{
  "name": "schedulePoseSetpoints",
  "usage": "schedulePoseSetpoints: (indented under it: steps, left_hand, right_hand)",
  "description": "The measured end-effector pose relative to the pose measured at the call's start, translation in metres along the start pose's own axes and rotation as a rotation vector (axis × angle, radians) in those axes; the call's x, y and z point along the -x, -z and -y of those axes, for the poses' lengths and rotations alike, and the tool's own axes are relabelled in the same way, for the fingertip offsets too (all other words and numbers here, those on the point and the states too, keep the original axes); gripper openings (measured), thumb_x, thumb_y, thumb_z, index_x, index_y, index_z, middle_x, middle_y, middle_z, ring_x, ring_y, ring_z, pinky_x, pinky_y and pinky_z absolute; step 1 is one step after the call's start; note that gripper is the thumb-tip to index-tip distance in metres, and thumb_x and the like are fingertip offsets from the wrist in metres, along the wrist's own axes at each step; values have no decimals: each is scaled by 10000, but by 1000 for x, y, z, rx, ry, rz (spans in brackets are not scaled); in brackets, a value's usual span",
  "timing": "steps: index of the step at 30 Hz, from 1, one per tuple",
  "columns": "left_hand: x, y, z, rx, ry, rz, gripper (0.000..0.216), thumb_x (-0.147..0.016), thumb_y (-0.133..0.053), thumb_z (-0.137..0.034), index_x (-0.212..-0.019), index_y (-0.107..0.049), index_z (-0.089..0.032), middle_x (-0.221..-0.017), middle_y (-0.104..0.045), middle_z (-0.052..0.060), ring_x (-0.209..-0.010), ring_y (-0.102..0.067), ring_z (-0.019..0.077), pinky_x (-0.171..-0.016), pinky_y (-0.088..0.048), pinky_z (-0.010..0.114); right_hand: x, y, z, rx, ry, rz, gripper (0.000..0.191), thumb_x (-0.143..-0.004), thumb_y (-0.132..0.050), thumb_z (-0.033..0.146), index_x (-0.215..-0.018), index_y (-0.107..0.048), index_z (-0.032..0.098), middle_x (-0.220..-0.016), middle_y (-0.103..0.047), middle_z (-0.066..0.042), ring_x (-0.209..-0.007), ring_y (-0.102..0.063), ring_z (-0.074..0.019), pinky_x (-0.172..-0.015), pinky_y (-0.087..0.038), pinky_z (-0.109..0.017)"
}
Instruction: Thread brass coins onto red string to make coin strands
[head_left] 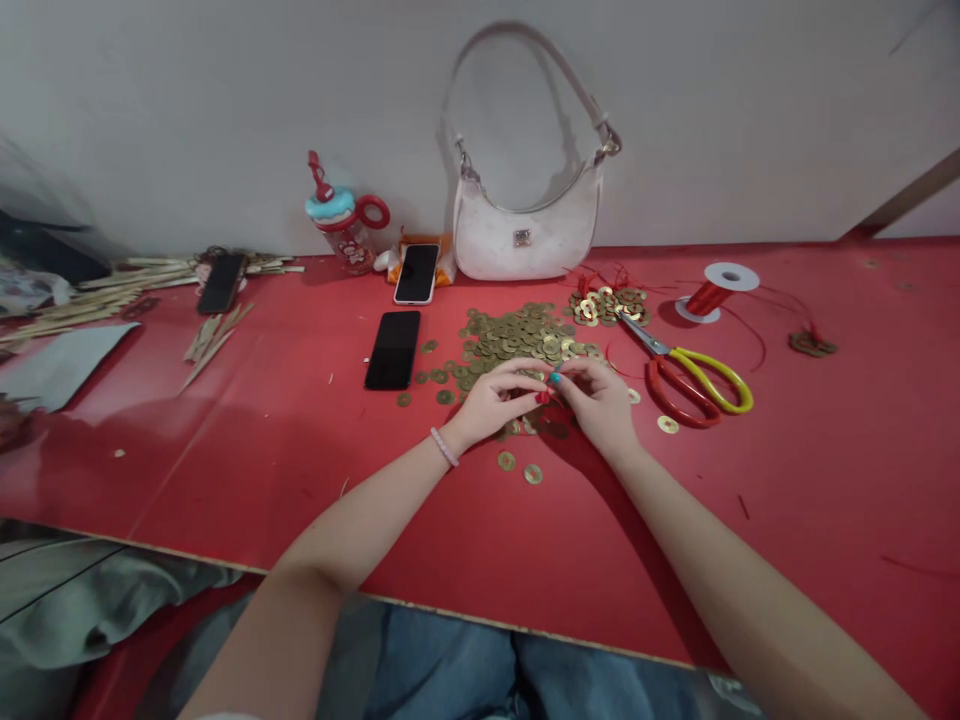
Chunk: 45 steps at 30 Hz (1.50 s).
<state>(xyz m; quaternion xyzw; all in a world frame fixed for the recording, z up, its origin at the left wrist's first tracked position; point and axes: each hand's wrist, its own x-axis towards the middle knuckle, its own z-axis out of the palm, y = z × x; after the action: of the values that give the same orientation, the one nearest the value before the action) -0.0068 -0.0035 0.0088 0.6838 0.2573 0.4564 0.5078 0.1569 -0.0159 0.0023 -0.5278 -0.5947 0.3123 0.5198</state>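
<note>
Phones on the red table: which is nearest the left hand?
The black phone just left of the coin pile; the pale-edged phone is farther back, the third phone far left, among sticks.

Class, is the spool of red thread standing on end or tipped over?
The spool stands on end: one white flange rests on the table, the other faces upward.

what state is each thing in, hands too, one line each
left hand: curled, grip unclear
right hand: curled, fingertips close to the left's, grip unclear
coins: mostly heaped, a few scattered
scissors: lying flat, blades seemingly closed
spool: upright, red thread trailing loose
bag: upright, strap raised
cup: upright, lid on
front phone: flat, screen dark
white-edged phone: screen dark
</note>
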Motion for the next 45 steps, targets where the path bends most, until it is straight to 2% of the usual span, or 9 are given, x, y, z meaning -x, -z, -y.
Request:
schedulePoseSetpoints:
  steps: [7, 11, 17, 21, 23, 25, 31, 37, 45]
  left_hand:
    - [-3, 2, 12, 53, 140, -311, 142, -728, -625, -267, -820, -676, -171, -969, -650, 63, -906, -593, 149, -829, -462, 303]
    - [-4, 2, 14, -31, 162, -359, 142, -727, -614, -237, -821, -674, -149, -947, -657, 75, -875, -600, 146, -803, -471, 290]
    - [-4, 2, 10, -202, 162, -333, 138, -723, -612, -229, -801, -684, -141, -890, -671, 84, -825, -617, 152, -776, -487, 296]
    - [-3, 1, 9, -248, 165, -325, 149, -733, -607, -246, -813, -686, -149, -879, -675, 79, -825, -619, 156, -772, -489, 300]
    - [-3, 1, 9, -249, 171, -328, 153, -737, -603, -257, -813, -687, -154, -879, -675, 78, -825, -619, 157, -765, -491, 300]
    - [-3, 1, 9, -248, 181, -335, 154, -735, -605, -259, -807, -687, -152, -875, -674, 79, -819, -619, 158, -761, -493, 302]
    - [-3, 1, 9, -251, 149, -304, 137, -740, -594, -232, -804, -685, -152, -866, -669, 73, -815, -615, 152, -770, -490, 300]
    - [-1, 1, 5, -254, 37, -175, 111, -742, -601, -222, -798, -685, -178, -887, -667, 60, -844, -609, 148, -808, -485, 312]
    - [-1, 0, 3, -297, -10, -131, 120, -754, -589, -210, -813, -692, -191, -899, -668, 62, -849, -611, 151, -815, -485, 326]
  right_hand:
    - [6, -4, 5, 255, 282, 136, 69, -751, -554, 216, -736, -621, 217, -685, -637, -23, -639, -569, -158, -610, -457, -304]
    - [9, -5, 9, 246, 400, 148, 119, -788, -536, 232, -765, -652, 245, -711, -662, -18, -670, -590, -163, -667, -464, -331]
    - [8, -3, 8, 211, 287, 50, 180, -808, -511, 228, -890, -667, 264, -808, -669, -23, -763, -599, -169, -721, -465, -339]
    - [4, -1, 5, 191, 181, -108, 135, -786, -542, 257, -821, -670, 232, -767, -633, -32, -744, -571, -170, -666, -456, -321]
    - [3, -1, 6, 176, 170, -132, 102, -765, -567, 257, -761, -662, 219, -750, -612, -35, -743, -558, -171, -643, -449, -313]
    - [3, -2, 8, 163, 181, -78, 78, -747, -588, 252, -718, -650, 216, -722, -591, -29, -728, -546, -167, -634, -442, -308]
    - [5, -7, 11, 103, 169, 232, 69, -714, -622, 242, -658, -623, 201, -671, -553, -3, -637, -520, -128, -595, -426, -277]
    - [3, -7, 5, 53, 108, 278, 181, -697, -637, 317, -593, -571, 184, -635, -539, 2, -610, -511, -124, -583, -414, -276]
    - [1, -4, 5, 34, 78, 312, 218, -675, -652, 355, -565, -573, 183, -600, -548, 4, -583, -521, -125, -557, -421, -271]
